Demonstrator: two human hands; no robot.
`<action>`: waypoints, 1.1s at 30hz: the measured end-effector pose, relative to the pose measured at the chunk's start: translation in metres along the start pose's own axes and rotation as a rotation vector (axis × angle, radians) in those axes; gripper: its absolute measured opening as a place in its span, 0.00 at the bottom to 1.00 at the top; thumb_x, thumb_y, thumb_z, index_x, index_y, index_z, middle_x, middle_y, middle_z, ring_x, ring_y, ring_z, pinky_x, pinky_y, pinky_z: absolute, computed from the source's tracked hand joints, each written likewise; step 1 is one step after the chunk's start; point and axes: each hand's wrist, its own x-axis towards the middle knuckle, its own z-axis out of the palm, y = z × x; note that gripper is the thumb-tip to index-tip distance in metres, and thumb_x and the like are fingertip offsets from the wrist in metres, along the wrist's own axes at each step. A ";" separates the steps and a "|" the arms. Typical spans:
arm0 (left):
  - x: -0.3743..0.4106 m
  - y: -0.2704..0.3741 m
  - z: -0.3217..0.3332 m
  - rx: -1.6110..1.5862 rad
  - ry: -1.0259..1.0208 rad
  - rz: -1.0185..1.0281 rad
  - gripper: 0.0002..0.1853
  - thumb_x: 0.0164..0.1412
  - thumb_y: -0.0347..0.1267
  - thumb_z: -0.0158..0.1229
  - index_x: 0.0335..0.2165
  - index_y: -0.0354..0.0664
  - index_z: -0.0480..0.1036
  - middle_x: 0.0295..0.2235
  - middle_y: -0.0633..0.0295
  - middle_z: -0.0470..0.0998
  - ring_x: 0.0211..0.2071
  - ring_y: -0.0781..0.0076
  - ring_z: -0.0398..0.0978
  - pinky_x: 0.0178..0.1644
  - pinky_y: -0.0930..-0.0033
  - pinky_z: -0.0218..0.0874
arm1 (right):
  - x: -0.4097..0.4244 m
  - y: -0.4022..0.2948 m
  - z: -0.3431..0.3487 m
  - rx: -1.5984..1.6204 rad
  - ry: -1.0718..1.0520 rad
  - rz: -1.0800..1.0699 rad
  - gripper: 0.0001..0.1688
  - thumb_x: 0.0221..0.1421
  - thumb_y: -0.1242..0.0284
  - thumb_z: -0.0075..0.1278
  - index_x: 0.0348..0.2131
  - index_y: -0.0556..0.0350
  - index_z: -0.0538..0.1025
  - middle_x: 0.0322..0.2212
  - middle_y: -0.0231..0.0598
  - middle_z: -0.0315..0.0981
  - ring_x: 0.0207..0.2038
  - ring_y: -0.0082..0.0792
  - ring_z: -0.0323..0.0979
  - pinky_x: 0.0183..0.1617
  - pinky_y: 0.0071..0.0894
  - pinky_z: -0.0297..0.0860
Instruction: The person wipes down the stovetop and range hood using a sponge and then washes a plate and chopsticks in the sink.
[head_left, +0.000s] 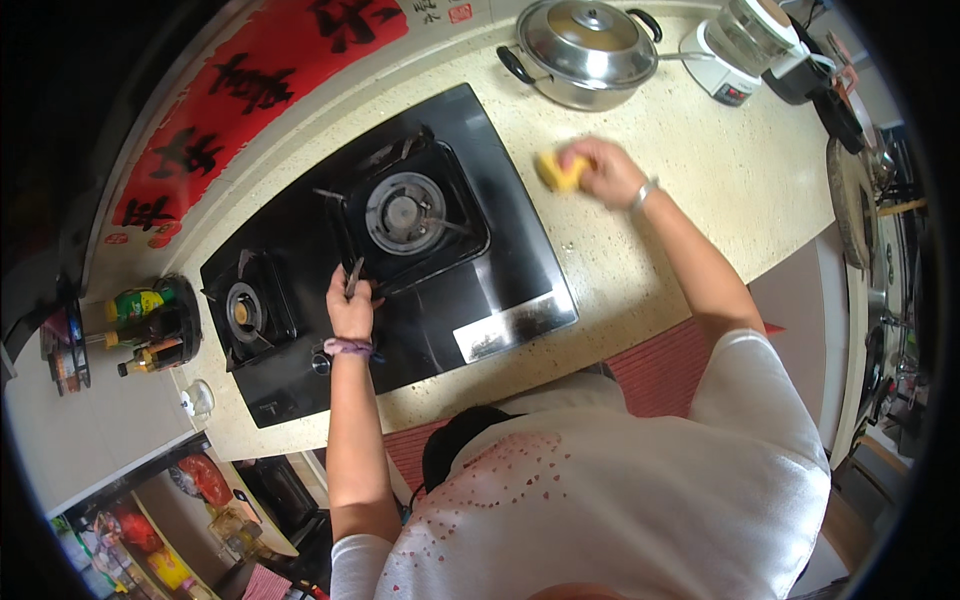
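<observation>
My right hand (606, 174) grips a yellow sponge or cloth (561, 172) against the pale speckled countertop (675, 150), to the right of a black gas cooktop (499, 202); hand and sponge are blurred. My left hand (351, 304) is over the cooktop between its two burners, with the fingers closed on a prong of a dark metal pan support (352, 274). This support stands tilted at the left edge of the larger burner (405, 214). The smaller burner (246, 311) lies left of my left hand.
A lidded steel pot (589, 56) with black handles stands at the back, near a white appliance with a glass jug (739, 52). Bottles (150, 330) stand in a rack on the left, by a small glass jar (198, 399). An open drawer (217, 525) is at lower left.
</observation>
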 end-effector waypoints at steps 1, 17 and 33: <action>0.003 0.004 0.003 0.131 -0.011 0.021 0.25 0.54 0.24 0.47 0.53 0.39 0.61 0.30 0.64 0.72 0.28 0.74 0.72 0.29 0.73 0.71 | 0.017 0.007 -0.008 -0.239 0.054 -0.195 0.15 0.39 0.82 0.45 0.32 0.51 0.72 0.32 0.38 0.74 0.40 0.43 0.70 0.48 0.37 0.65; 0.030 -0.073 0.000 0.409 0.235 0.509 0.24 0.51 0.26 0.56 0.49 0.35 0.67 0.35 0.64 0.74 0.32 0.79 0.69 0.39 0.77 0.62 | -0.116 -0.002 0.031 -0.267 -0.185 -0.294 0.21 0.36 0.87 0.45 0.29 0.45 0.80 0.34 0.31 0.77 0.40 0.34 0.70 0.48 0.32 0.59; -0.098 -0.010 -0.007 0.539 0.283 0.668 0.35 0.59 0.37 0.55 0.60 0.40 0.50 0.56 0.46 0.52 0.53 0.55 0.58 0.56 0.61 0.50 | -0.235 -0.065 0.114 -0.696 0.131 0.002 0.32 0.41 0.82 0.44 0.50 0.57 0.66 0.37 0.44 0.69 0.36 0.44 0.68 0.40 0.39 0.66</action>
